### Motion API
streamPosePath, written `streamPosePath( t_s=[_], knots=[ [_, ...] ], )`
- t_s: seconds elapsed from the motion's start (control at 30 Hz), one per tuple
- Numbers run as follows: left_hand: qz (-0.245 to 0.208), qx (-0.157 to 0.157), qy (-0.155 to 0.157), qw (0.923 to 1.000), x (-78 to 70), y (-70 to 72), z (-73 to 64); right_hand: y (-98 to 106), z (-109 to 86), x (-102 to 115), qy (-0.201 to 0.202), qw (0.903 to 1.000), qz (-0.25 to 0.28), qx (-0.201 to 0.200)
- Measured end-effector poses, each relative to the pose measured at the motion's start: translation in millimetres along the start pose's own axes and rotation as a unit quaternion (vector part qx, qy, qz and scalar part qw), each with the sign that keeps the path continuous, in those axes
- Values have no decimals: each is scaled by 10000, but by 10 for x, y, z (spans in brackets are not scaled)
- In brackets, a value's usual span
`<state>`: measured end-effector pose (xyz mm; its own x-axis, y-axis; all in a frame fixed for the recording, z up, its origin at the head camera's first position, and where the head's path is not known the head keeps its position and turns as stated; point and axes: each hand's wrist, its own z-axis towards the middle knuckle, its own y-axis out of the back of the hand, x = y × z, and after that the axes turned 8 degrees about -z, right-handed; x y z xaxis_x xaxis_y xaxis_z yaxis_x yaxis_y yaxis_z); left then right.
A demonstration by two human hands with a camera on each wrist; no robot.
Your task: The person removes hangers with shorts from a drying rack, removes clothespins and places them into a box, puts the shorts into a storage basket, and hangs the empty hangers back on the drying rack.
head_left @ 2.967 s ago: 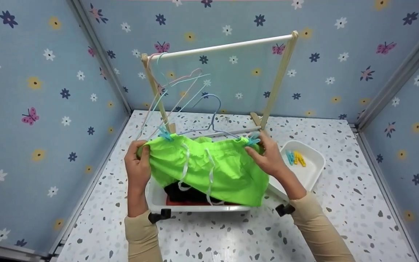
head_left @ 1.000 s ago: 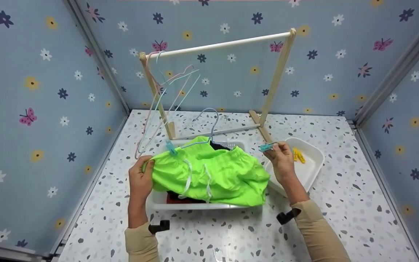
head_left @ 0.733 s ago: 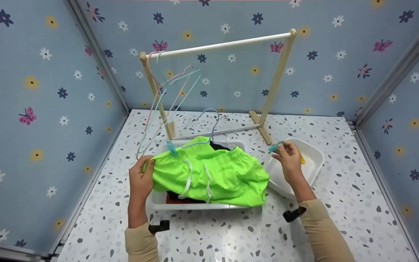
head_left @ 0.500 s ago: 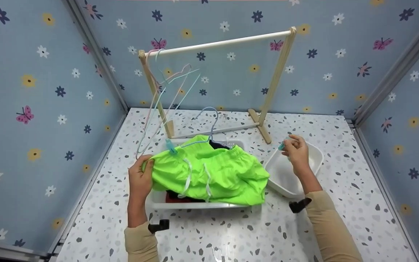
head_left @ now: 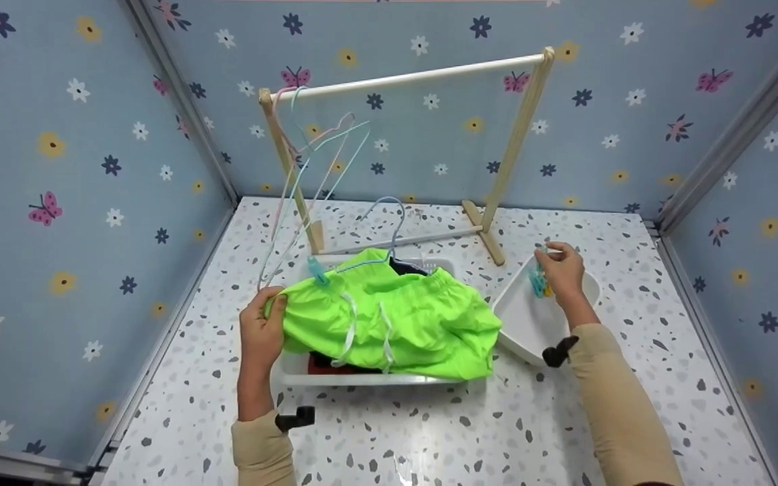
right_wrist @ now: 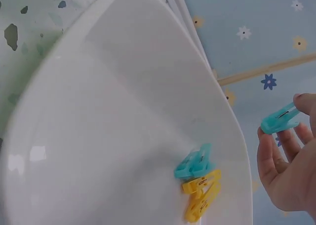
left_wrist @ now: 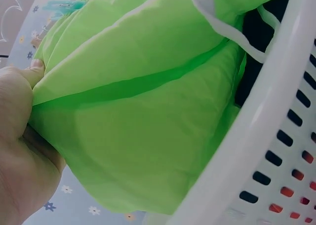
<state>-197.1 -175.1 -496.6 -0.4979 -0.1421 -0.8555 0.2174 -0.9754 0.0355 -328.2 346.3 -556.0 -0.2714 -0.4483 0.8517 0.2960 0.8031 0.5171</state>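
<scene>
My left hand (head_left: 261, 331) pinches the left edge of bright green drawstring shorts (head_left: 429, 331) between thumb and fingers. The shorts lie over a white laundry basket (head_left: 375, 381) with dark and red cloth inside. A blue hanger (head_left: 400, 226) reaches into the waistband, and a teal clothespin (head_left: 317, 272) clips the waistband's left end; no clothespin shows at the right end. Above a white tray (head_left: 524, 324), my right hand (head_left: 564, 273) holds another teal clothespin (right_wrist: 279, 121) between thumb and fingertips. Teal clothespins (right_wrist: 194, 163) and yellow clothespins (right_wrist: 202, 198) lie together in the tray.
Behind the basket stands a clothes rack with a white bar (head_left: 409, 79) and wooden legs (head_left: 517, 145). Pink and mint hangers (head_left: 321, 142) hang at its left end. Flower-patterned panels (head_left: 78, 223) enclose the speckled table (head_left: 362, 439) at the back and sides.
My right hand has taken the clothespin off the right end of the waistband and carried it right, over the tray. The right side of the shorts has sunk; my left hand keeps its hold.
</scene>
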Motion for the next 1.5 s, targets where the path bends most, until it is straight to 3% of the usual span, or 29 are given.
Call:
streamPosePath(
  t_s=[0.27,0.53,0.93,1.13,1.3,1.5],
  knots=[
    [87,-15,49,9999,-32,-22,-3,-10,146,-149,-352,9972,-639,162],
    [122,1,-104,9999,-45,-48,22,-21,243,-201,-710,9888,-1294,200],
    [156,22,-218,9996,-75,-64,6,-7,263,-220,-536,9916,-1177,44],
    [240,-6,-273,9993,-124,-61,7,-22,250,-120,-315,9955,-878,-152],
    [177,36,-353,9992,-167,-80,8,5,212,124,-11,9987,-373,-339],
    [223,84,-635,9977,-217,-139,1,31,-79,562,-123,9936,1115,-154]
  ],
)
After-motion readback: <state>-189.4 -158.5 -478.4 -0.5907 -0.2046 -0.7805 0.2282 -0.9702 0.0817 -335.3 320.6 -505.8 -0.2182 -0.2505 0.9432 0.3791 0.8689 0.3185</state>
